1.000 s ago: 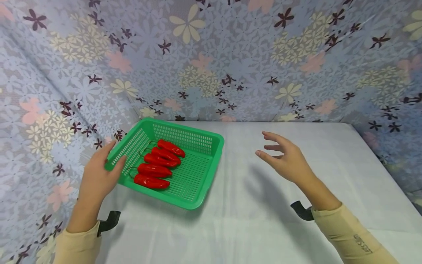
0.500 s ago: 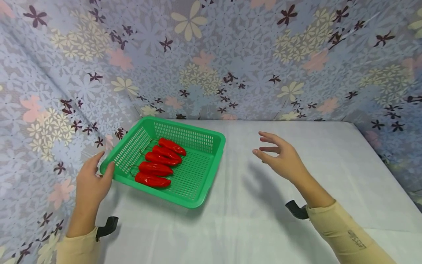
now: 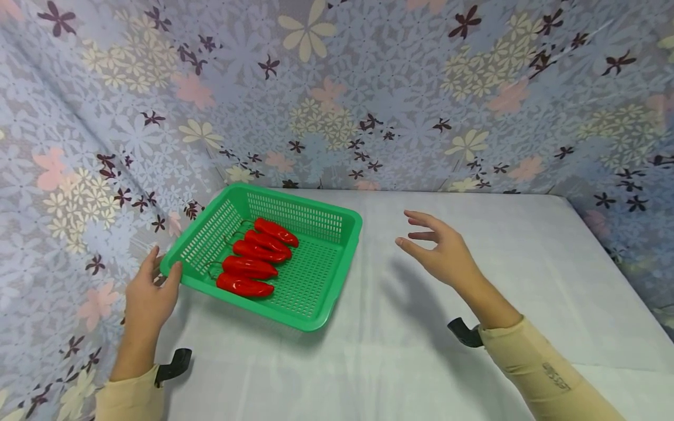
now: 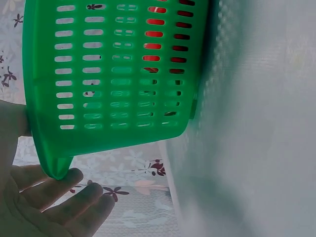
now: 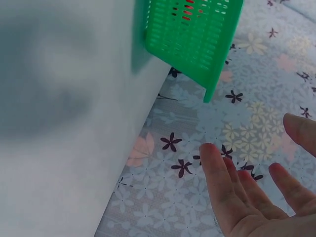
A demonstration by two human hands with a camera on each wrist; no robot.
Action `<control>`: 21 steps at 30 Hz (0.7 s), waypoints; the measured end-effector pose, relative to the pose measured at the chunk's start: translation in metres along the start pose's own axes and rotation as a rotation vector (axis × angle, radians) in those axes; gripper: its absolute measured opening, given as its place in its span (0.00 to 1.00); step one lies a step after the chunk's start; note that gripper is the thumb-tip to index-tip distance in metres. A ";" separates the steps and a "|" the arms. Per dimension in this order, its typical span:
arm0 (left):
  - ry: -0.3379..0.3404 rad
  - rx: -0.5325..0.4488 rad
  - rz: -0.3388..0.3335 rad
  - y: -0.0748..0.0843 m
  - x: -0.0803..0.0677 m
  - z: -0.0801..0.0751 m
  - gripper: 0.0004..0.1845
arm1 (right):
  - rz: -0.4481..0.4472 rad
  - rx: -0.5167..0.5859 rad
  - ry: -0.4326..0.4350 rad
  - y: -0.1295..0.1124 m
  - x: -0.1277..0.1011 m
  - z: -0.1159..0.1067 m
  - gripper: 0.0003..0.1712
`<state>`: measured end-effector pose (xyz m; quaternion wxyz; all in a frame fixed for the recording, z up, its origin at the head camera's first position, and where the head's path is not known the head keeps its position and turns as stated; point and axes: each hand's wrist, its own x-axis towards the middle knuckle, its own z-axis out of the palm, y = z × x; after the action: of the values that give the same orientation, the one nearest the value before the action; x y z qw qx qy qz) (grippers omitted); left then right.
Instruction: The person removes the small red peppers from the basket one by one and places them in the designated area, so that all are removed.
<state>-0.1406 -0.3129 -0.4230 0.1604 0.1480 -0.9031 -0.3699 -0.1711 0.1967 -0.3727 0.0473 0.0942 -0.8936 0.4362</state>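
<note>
A green slotted basket (image 3: 344, 225) sits on the left of the white table and holds several red peppers (image 3: 247, 268) in a row. My left hand (image 3: 158, 276) rests at the basket's near-left corner, thumb beside the rim. In the left wrist view its straight fingers (image 4: 64, 195) lie just under the corner of the basket (image 4: 113, 74). To the right of the basket, my right hand (image 3: 429, 242) hovers above the table with spread fingers and holds nothing. The right wrist view shows those open fingers (image 5: 224, 187) with the basket (image 5: 192, 34) far off.
The white table (image 3: 474, 351) stretches right and toward me from the basket. Floral cloth walls (image 3: 337, 88) close in the left, back and right sides, and the basket stands close to the left wall.
My left hand slid back from the basket's left rim to its near-left corner. The right hand drifted slightly left, still spread.
</note>
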 end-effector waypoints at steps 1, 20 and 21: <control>-0.004 0.001 -0.009 -0.001 0.000 0.000 0.37 | -0.001 -0.001 -0.002 0.000 0.001 0.001 0.39; -0.034 -0.078 -0.119 -0.011 0.002 0.008 0.37 | -0.050 0.010 -0.047 -0.030 0.025 0.019 0.37; -0.032 -0.081 -0.119 -0.011 0.002 0.008 0.37 | -0.055 0.010 -0.051 -0.033 0.028 0.020 0.37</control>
<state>-0.1443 -0.3162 -0.4362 0.1295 0.1888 -0.8794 -0.4174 -0.1912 0.1576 -0.3554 0.0361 0.1298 -0.8894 0.4368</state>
